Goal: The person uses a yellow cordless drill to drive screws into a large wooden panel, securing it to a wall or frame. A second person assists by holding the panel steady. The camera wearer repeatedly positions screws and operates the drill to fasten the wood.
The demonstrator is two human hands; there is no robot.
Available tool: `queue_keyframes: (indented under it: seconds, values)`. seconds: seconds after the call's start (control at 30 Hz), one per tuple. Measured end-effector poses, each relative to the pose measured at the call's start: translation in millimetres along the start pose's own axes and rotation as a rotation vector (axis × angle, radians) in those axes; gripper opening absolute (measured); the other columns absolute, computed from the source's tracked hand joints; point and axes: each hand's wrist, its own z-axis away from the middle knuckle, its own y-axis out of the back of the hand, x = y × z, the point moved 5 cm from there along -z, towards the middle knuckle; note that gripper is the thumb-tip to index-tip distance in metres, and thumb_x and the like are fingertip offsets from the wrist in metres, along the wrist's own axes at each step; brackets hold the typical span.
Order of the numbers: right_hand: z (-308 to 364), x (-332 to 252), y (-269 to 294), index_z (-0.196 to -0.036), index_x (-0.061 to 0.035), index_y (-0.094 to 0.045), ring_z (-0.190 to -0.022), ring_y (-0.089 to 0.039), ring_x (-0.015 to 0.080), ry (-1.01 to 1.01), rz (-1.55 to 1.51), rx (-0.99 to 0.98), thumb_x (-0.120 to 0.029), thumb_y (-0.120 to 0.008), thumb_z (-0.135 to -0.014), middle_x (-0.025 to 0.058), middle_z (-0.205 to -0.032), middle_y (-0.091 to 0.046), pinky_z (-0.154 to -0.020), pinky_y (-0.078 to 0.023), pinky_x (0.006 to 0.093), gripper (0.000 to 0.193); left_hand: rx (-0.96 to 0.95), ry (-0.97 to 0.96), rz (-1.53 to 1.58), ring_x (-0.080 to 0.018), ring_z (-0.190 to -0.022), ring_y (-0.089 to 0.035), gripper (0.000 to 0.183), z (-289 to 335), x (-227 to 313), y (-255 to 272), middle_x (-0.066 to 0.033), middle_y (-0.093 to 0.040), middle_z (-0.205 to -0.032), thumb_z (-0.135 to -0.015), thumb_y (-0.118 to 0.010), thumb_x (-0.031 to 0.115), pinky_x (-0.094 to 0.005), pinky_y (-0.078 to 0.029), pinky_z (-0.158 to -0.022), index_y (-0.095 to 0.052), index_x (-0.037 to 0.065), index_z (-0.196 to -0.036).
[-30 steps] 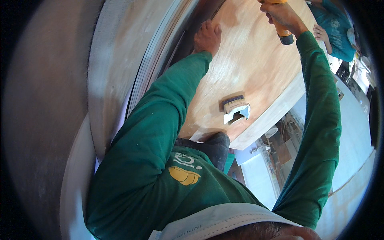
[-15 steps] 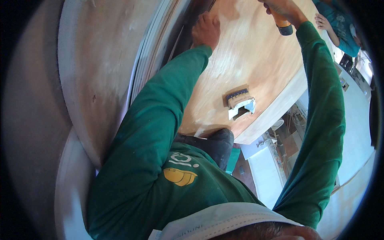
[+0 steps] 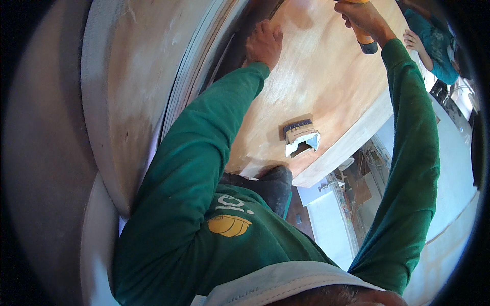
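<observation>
My left hand (image 3: 264, 43) presses down at the edge of a large curved plywood panel (image 3: 306, 81), beside a dark gap; its fingers are spread and bent, with nothing visible in them. Farther right, my right hand (image 3: 365, 19) wraps round the grip of an orange pistol-grip tool (image 3: 363, 36) with a dark end cap. The working end of the tool is cut off by the top of the view. Nearer to me on the panel lies an open, torn cardboard box (image 3: 302, 138) with a dark, comb-like row along its far side.
A tall curved wooden piece (image 3: 153, 56) with layered edges rises on the left. At the far right a person in a teal shirt (image 3: 431, 43) rests a hand by the panel's edge. Below right are a white surface (image 3: 332, 219) and cluttered odds and ends (image 3: 365, 178).
The right hand and orange tool have shifted slightly down and right in view, showing more of the tool. The box appears a little farther left and lower; the left hand stays at the edge.
</observation>
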Motion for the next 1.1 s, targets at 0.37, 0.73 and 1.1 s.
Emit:
queue_keyframes:
  seconds: [0.37,0.73,1.1]
  values:
    - [-7,2,7,-0.120,-0.0025,-0.069,-0.067,-0.064,0.0170,0.021,0.122,0.006,-0.004,-0.073,-0.089,0.0062,-0.087,-0.068,-0.058,-0.058,0.0325,0.030,0.034,-0.019,0.014,-0.0368,-0.109,-0.072,0.047,4,1,1,-0.0169,-0.066,-0.127,-0.105,-0.059,0.041,-0.0532,-0.056,-0.091,-0.055,0.006,-0.135]
    - [-10,-26,0,-0.121,-0.0030,-0.070,-0.070,-0.066,0.0141,0.144,0.311,-0.057,-0.001,-0.070,-0.090,0.0052,-0.091,-0.069,-0.059,-0.057,0.0303,0.031,0.004,-0.006,0.058,-0.0459,-0.111,-0.070,0.050,3,-2,1,-0.0230,-0.067,-0.134,-0.110,-0.056,0.043,-0.0562,-0.056,-0.095,-0.056,0.003,-0.140]
    - [-40,-25,2,-0.120,-0.0056,-0.074,-0.098,-0.074,0.0267,0.622,0.531,-0.136,-0.001,-0.067,-0.085,0.0144,-0.112,-0.079,-0.088,-0.059,0.0395,0.036,-0.027,0.037,-0.034,-0.0370,-0.115,-0.070,0.046,-1,5,4,-0.0153,-0.068,-0.126,-0.106,-0.059,0.039,-0.0550,-0.056,-0.095,-0.056,0.006,-0.137]
